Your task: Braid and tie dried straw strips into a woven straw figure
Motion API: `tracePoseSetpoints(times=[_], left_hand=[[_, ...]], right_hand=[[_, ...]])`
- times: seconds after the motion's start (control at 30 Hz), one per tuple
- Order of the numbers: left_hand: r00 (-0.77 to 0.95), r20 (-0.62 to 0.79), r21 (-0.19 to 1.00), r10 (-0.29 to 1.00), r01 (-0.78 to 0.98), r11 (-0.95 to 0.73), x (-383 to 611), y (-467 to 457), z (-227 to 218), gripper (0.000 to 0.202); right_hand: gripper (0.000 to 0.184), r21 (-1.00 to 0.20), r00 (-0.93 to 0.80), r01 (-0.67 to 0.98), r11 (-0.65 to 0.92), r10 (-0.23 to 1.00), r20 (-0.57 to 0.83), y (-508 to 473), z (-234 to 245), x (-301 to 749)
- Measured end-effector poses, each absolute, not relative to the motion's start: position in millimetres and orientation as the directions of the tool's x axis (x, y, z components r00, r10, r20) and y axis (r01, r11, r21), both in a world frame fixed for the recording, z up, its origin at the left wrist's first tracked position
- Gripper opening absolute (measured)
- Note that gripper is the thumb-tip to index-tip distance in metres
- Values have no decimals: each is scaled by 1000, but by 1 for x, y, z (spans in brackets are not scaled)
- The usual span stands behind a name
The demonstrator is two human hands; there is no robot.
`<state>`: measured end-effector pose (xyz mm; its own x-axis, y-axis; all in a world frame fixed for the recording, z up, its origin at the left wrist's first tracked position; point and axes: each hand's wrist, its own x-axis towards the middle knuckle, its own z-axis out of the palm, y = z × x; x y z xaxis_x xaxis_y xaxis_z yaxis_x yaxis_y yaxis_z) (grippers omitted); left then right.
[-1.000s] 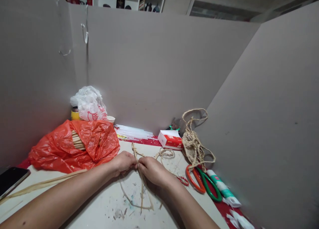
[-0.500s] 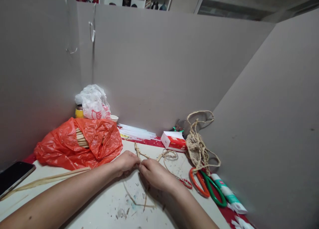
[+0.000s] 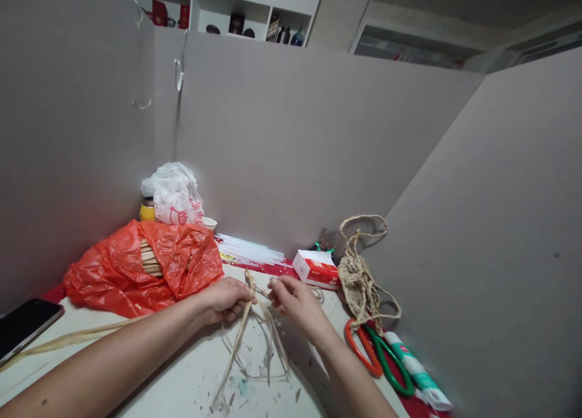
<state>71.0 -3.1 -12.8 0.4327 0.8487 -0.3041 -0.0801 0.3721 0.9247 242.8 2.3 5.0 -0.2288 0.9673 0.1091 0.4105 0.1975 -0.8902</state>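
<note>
My left hand (image 3: 230, 300) pinches a short braided straw cord (image 3: 248, 278), whose knobbly end sticks up past the fingertips. Long loose pale straw strands (image 3: 235, 345) hang from the pinch toward me and fan out over the white board. To the right of the braid is my right hand (image 3: 293, 300), fingers bent and slightly apart, with nothing visible in them. More strands (image 3: 277, 338) trail below it. Part of the cord runs behind the right fingers, so its far portion is hidden.
An orange plastic bag (image 3: 109, 269) of straw lies left, near a phone (image 3: 30, 327). White sticks (image 3: 250, 248) and a red-and-white box (image 3: 318, 268) sit at the back. Coiled rope (image 3: 359, 278), orange-and-green-handled scissors (image 3: 391, 357) and a tube (image 3: 421, 369) line the right. Grey partitions surround the board.
My right hand has come away from the left hand, moving right and up. Several strands now show between and below the hands. The camera view has tilted slightly up.
</note>
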Motion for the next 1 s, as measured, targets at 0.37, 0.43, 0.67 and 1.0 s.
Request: tracePoseSetpoints(times=[0.37,0.43,0.67,1.0], left_hand=[[460,-265,963,847,81,257,71,-3,-21,17],[450,-228,971,863,176,164,71,-3,-21,18],[359,-11,857,933,484,-176,69,-4,-19,17],[402,-358,912,843,345,223,74,-15,-12,14]], right_hand=[[36,-914,-419,383,-137,856,-304,4,-15,229],[36,-904,-470,400,-154,812,-346,8,-16,233],[23,-911,-505,242,-333,759,-412,9,-21,235],[17,-920,-399,136,-368,830,-391,-3,-27,219]])
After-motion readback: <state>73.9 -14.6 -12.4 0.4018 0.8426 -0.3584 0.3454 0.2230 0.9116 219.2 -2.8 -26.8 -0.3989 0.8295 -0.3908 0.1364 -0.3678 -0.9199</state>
